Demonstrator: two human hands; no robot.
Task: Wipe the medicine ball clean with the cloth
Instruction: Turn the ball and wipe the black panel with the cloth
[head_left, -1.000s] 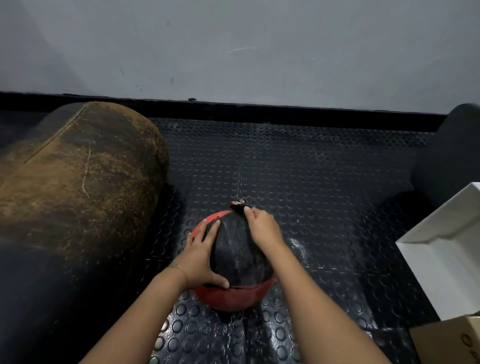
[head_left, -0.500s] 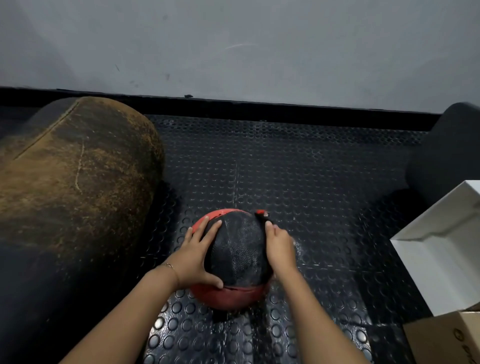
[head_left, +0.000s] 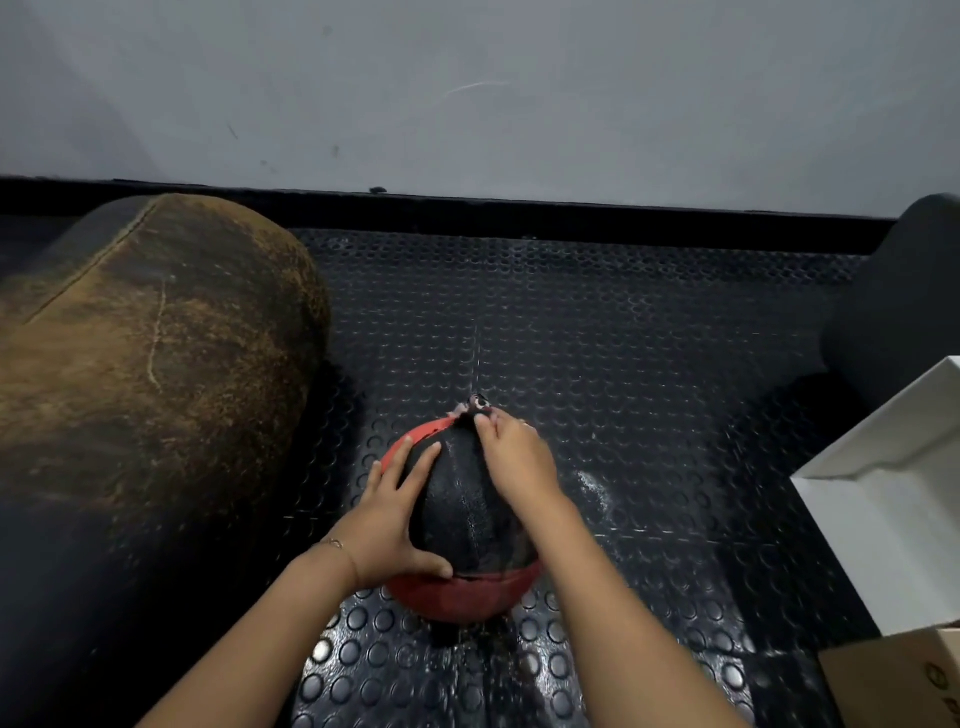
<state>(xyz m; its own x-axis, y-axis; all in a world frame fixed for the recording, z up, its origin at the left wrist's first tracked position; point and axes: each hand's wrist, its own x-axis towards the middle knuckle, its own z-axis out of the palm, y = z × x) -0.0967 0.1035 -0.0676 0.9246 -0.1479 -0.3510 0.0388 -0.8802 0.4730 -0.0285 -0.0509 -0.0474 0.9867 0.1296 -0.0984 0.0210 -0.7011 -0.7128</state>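
We see the medicine ball (head_left: 460, 597), red with a rough black panel over its top, sitting on the studded black floor mat (head_left: 649, 364) just below the centre of the view. A small dark scrap of cloth (head_left: 475, 408) shows at the ball's 12 o'clock edge, too small for us to make out in detail. At 9 o'clock a worn brown-and-black punching bag (head_left: 145, 364) lies close beside the ball; at 3 o'clock a white box (head_left: 893, 493) stands well apart, with a cardboard box (head_left: 904, 675) at 4 o'clock and a dark rounded object (head_left: 904, 296) at 2 o'clock. Bare mat lies open toward the wall (head_left: 467, 93) at 12 o'clock. Our left hand (head_left: 389, 519) is spread flat on the ball's 9 o'clock side, fingers apart, thumb pressed near the red seam. Our right hand (head_left: 514, 457) lies over the top with its fingertips pinched on the cloth.
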